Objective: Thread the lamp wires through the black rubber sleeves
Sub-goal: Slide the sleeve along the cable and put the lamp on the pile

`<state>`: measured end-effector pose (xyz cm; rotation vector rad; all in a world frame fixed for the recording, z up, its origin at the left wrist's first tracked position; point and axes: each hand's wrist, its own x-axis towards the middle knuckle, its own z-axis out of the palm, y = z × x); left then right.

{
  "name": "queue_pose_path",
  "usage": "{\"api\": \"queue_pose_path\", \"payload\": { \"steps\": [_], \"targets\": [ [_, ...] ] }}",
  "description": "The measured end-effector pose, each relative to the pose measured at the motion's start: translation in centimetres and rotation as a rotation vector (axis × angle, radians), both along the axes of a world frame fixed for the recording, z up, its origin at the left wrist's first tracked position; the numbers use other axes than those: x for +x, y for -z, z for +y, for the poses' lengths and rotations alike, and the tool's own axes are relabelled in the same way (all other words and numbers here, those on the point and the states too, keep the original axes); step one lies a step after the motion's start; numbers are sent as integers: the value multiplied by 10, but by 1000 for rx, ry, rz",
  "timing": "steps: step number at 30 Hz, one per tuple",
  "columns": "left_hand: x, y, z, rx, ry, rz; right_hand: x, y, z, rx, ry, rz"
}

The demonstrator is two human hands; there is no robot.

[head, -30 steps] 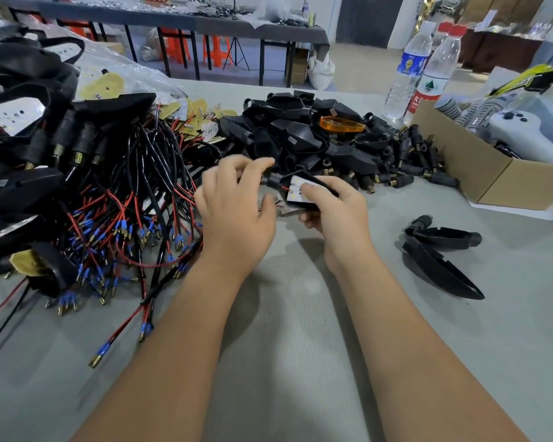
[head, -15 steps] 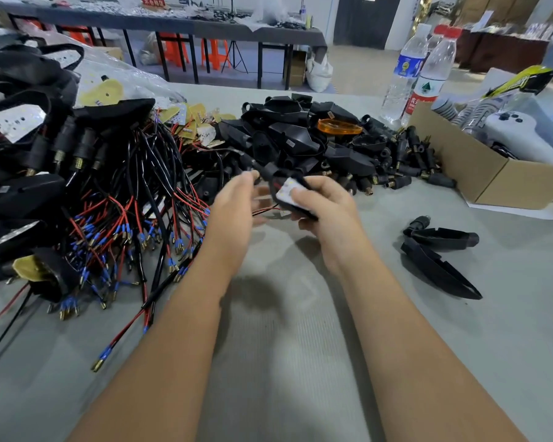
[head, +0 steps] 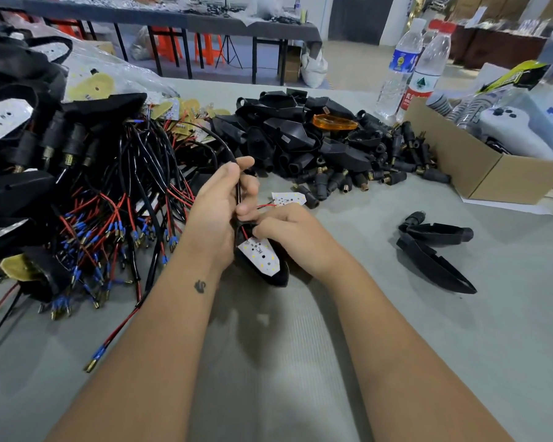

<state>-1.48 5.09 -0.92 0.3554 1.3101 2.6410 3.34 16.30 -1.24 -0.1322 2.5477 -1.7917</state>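
Observation:
My left hand (head: 219,212) is closed around a black sleeved lamp wire (head: 238,186) that rises from between my hands and arcs away to the left. My right hand (head: 288,232) grips a black lamp housing (head: 276,275) with a white LED board (head: 262,256) in it, just above the grey table. Thin red wires run from the board up under my fingers. A second white LED board (head: 289,199) lies on the table right behind my hands. Small black rubber sleeves (head: 348,181) are scattered beyond it.
A tangle of red and black wires with blue terminals (head: 109,224) fills the left. A heap of black housings (head: 294,132) lies at the back, two more housings (head: 434,250) at right. A cardboard box (head: 479,173) and two water bottles (head: 412,65) stand at the far right.
Both hands have drawn nearer to me and lower. The housing has turned so its white board faces up, and the left hand now pulls the black wire upward.

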Motion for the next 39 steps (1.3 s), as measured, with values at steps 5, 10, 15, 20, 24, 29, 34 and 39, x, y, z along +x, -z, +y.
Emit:
{"api": "queue_pose_path", "payload": {
  "steps": [5, 10, 15, 20, 24, 29, 34, 39],
  "targets": [
    [-4, 10, 2, -150, 55, -130, -12, 6, 21, 192, 492, 234],
    [-3, 11, 4, -277, 66, -78, -24, 20, 48, 536, 566, 94],
    [4, 11, 6, -402, 104, -26, -28, 23, 43, 690, 669, 107],
    [9, 7, 10, -496, 220, -28, -20, 16, 44, 581, 739, 87],
    [12, 1, 15, -463, 214, -179, -12, 6, 41, 108, 818, 97],
    [15, -1, 17, -475, 217, -303, -10, -7, 36, -961, 638, -7],
    [15, 1, 19, -656, 263, -215, -9, -7, 28, -973, 396, -65],
    [19, 2, 18, -654, 282, -142, -5, -6, 17, -801, 300, -83]
  ]
}}
